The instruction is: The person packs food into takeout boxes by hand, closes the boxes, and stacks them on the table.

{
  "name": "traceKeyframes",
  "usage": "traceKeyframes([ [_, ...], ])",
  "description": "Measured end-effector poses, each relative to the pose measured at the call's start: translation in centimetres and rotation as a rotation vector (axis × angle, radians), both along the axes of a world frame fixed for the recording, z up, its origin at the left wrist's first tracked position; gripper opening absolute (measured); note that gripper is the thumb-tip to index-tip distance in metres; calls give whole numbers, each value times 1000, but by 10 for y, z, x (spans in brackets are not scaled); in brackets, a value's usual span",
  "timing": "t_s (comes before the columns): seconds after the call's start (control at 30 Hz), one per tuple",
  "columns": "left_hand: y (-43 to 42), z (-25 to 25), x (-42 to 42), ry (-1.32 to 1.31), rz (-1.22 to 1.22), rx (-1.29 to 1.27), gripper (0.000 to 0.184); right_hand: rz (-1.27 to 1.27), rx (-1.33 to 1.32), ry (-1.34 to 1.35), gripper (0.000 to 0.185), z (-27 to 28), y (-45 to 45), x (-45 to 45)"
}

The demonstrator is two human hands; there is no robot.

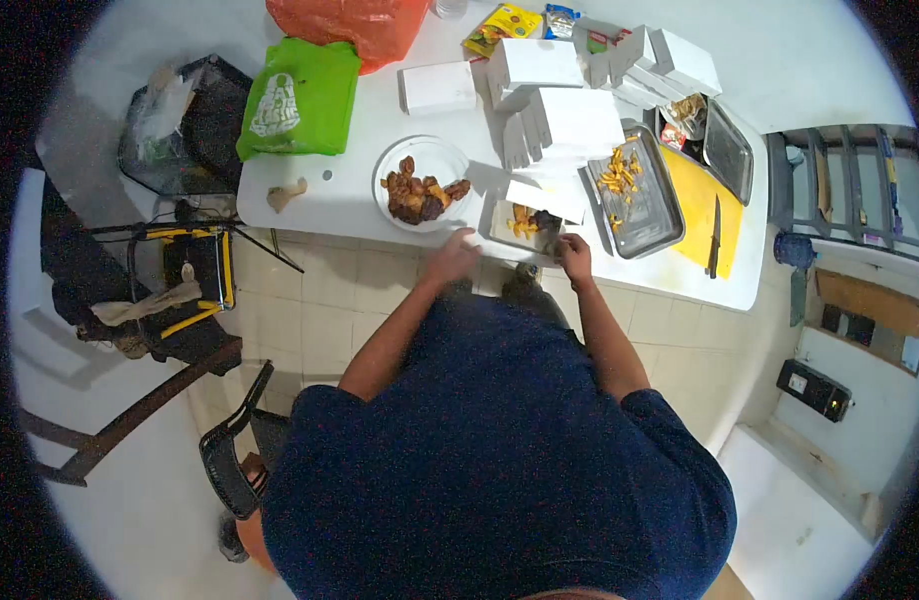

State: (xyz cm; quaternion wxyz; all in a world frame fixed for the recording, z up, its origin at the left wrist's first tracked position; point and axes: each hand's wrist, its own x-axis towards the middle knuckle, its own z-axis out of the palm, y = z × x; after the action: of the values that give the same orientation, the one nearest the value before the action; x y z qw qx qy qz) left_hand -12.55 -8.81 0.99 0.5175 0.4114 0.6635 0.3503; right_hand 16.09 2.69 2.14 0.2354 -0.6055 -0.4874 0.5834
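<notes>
An open white takeaway box (504,236) stands at the table's front edge, its lid tilted up at the back. Fries (523,221) fill its left part, and a dark piece of food (548,222) lies on the right. My right hand (577,260) is at the box's front right corner, fingers closed; what they pinch is too small to make out. Smeared by motion, my left hand (454,260) is left of the box at the table edge, below a clear round bowl (393,157) of browned meat pieces (420,193).
A metal tray (660,215) holds more fries. Beside it, a knife (717,235) rests on a yellow cutting board (692,190). Stacked white boxes (578,118) stand behind the open box. Green (305,95) and red (365,25) bags are at the back left; a chair (230,460) is behind me.
</notes>
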Motion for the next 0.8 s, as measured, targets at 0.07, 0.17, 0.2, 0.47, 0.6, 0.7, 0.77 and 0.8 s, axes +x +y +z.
traceKeyframes([
  [0.07,6,38,2,-34,-29,21,56,-70,-40,102,17,4,-6,-16],
  [0.17,15,34,3,-90,13,18,55,83,-30,35,29,3,-6,-32],
  [0.2,16,30,1,-80,12,49,54,187,-86,-74,34,6,-1,-32],
  [0.47,11,0,-5,197,-3,214,49,810,324,-436,29,82,22,-98],
  [0.6,10,37,-16,325,-153,279,50,853,465,-452,22,89,35,-150],
  [0.7,11,41,-17,488,-322,250,52,909,533,-438,24,67,56,-179],
  [0.77,10,32,-15,519,-336,222,54,949,552,-458,26,63,56,-193],
  [0.8,8,16,-13,502,-294,225,55,970,539,-502,27,70,56,-202],
])
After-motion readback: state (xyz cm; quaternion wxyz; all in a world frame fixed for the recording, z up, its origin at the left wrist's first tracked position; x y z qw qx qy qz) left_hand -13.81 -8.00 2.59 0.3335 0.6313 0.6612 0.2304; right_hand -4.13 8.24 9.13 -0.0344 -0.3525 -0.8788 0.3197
